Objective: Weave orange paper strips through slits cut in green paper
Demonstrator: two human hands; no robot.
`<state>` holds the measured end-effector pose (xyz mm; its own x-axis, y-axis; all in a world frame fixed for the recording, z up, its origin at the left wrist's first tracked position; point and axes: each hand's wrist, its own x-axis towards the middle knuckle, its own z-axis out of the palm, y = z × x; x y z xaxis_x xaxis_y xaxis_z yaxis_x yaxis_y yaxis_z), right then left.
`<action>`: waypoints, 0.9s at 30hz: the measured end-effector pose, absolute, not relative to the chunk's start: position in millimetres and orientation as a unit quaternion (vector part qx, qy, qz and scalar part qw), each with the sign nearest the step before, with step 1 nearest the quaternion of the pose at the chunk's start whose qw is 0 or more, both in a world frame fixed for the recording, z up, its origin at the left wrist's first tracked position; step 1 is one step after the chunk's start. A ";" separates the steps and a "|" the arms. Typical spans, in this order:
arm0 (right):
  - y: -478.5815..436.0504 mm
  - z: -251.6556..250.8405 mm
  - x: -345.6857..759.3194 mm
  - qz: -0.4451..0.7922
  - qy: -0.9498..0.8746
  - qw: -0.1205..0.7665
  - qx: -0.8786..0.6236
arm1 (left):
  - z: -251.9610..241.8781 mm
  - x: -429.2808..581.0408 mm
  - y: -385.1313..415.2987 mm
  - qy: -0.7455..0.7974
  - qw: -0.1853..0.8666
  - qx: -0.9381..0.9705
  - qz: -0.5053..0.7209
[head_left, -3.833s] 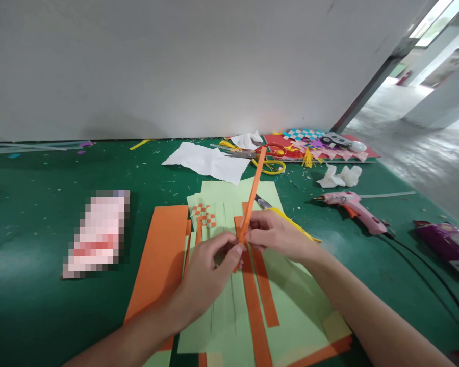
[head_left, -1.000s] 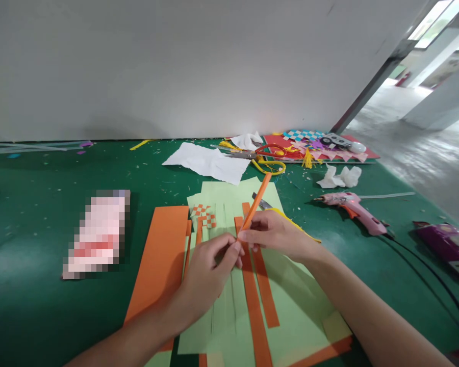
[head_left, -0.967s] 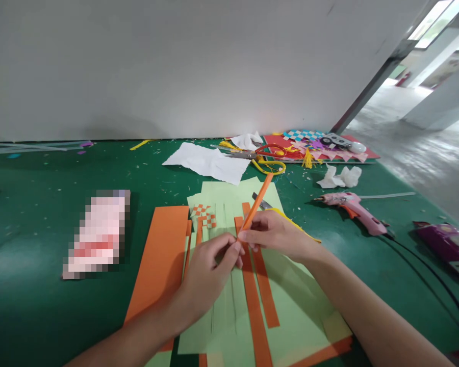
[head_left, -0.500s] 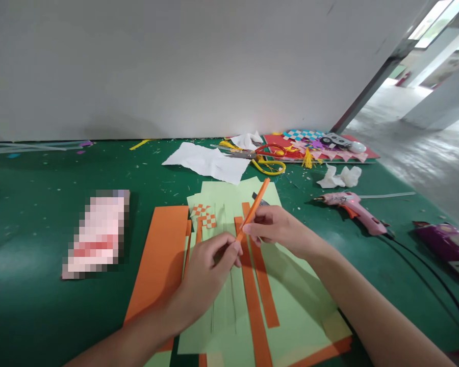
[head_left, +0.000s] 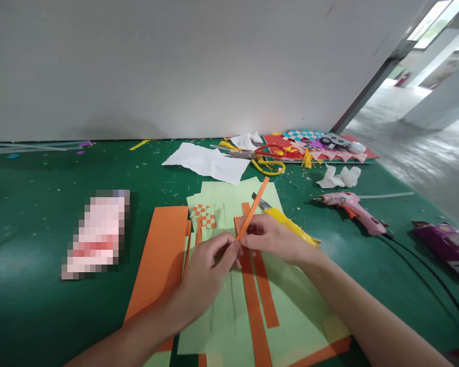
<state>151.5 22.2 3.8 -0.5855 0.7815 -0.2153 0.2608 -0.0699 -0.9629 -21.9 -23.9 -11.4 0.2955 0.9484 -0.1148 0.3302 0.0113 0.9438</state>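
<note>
My left hand (head_left: 210, 267) pinches a strip (head_left: 254, 206); my right hand (head_left: 270, 237) touches it, grip unclear. Two checkered pieces (head_left: 208, 220) look done; other strips (head_left: 266, 290) lie loose.

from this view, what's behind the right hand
Two orange strips, light green paper and a yellow-handled tool show partly behind the right hand; covered parts are hidden.

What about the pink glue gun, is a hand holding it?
No, the pink glue gun lies on the green table, apart from the left hand and right hand, which are both at an orange strip.
</note>
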 end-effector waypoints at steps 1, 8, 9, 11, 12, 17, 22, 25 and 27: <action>21.8 3.9 151.0 0.610 -0.647 0.215 -0.404 | -11.9 -22.1 -24.0 0.505 0.502 0.629 0.311; 24.9 3.1 155.4 0.585 -0.632 0.253 -0.440 | -13.4 -22.9 -25.1 0.499 0.518 0.619 0.317; 25.9 2.7 156.9 0.582 -0.627 0.260 -0.447 | -13.2 -22.7 -25.0 0.499 0.518 0.618 0.318; 27.7 2.4 159.8 0.580 -0.619 0.272 -0.454 | -12.8 -22.2 -24.6 0.496 0.518 0.619 0.320; 28.3 2.4 161.0 0.580 -0.615 0.279 -0.455 | -12.7 -22.0 -24.3 0.494 0.519 0.620 0.320; 29.4 2.7 163.9 0.587 -0.605 0.302 -0.446 | -13.0 -22.2 -24.4 0.493 0.522 0.619 0.317; 27.4 5.0 160.1 0.611 -0.612 0.269 -0.424 | -11.4 -22.7 -26.2 0.488 0.517 0.629 0.314; 24.2 6.0 155.6 0.629 -0.628 0.229 -0.396 | -10.5 -22.5 -25.5 0.485 0.503 0.641 0.317; 22.6 5.5 153.5 0.637 -0.633 0.214 -0.384 | -10.6 -22.1 -24.2 0.482 0.511 0.634 0.323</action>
